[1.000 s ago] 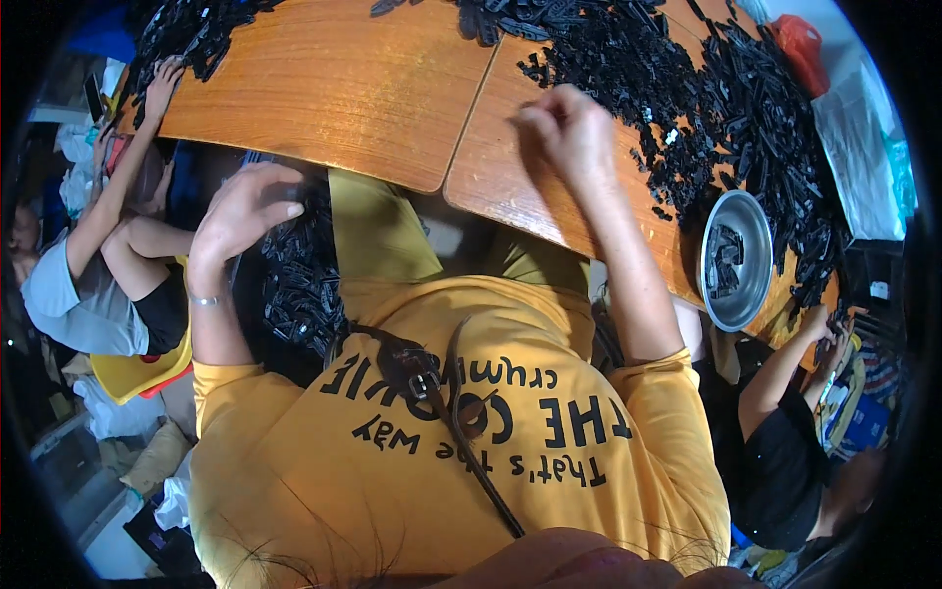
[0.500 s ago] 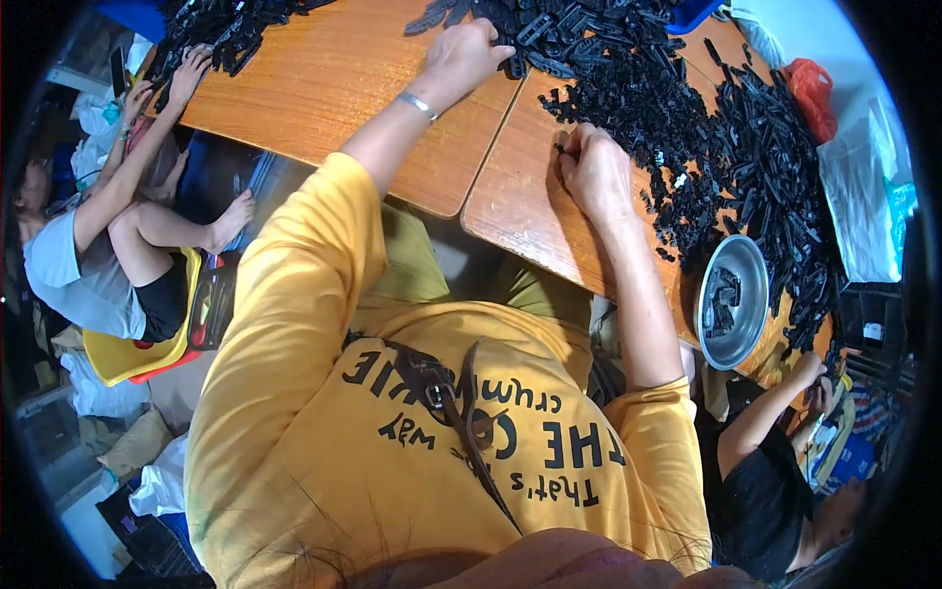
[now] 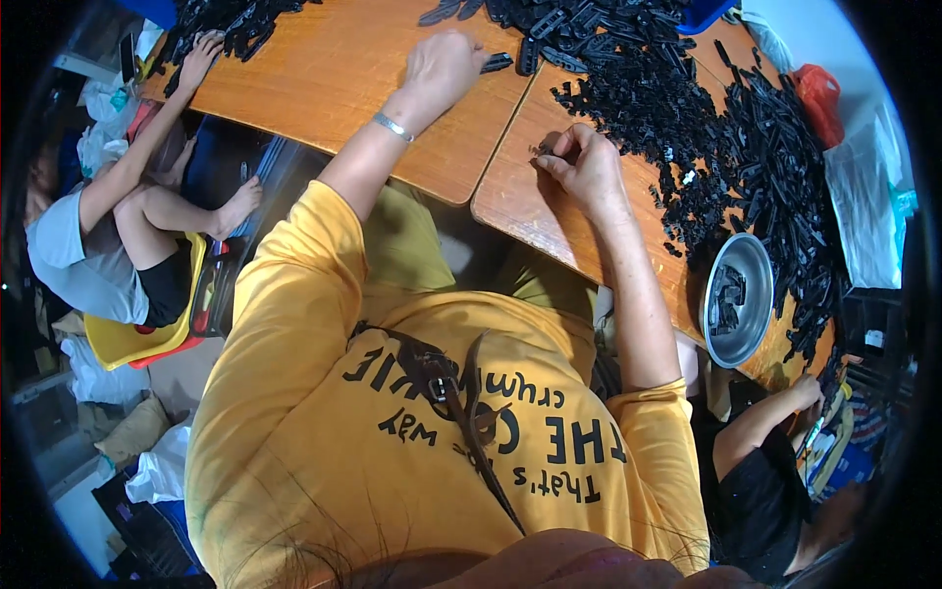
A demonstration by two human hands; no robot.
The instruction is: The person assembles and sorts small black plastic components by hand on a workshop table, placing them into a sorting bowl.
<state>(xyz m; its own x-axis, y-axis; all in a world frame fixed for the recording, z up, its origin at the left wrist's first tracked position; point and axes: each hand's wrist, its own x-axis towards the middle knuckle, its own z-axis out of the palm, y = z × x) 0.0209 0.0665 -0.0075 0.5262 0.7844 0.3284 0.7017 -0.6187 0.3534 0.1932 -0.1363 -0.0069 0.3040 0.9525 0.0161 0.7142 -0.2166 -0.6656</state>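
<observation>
My left hand [image 3: 444,71] is closed on a long black plastic part [image 3: 498,63], which sticks out past its fingertips to the right, above the wooden table. Its far edge lies close to a heap of similar long black parts [image 3: 574,29]. Nearer to me, over the table seam's right side, my right hand [image 3: 589,177] pinches a small black plastic piece [image 3: 546,147] between thumb and forefinger. Beyond that hand spreads a pile of small black pieces [image 3: 648,103]. The exact shape of the pinched piece is too small to make out.
A metal bowl [image 3: 751,339] holding some black parts stands at the table's right edge. Slim black parts [image 3: 775,157] are heaped beyond it, beside a red plastic bag [image 3: 816,98]. One person [image 3: 88,245] sits at the left, another [image 3: 760,461] at the lower right.
My left hand has drawn back from the long parts' heap, toward me and left, with a long black part now showing in its fingers. My right hand has shifted slightly left.
</observation>
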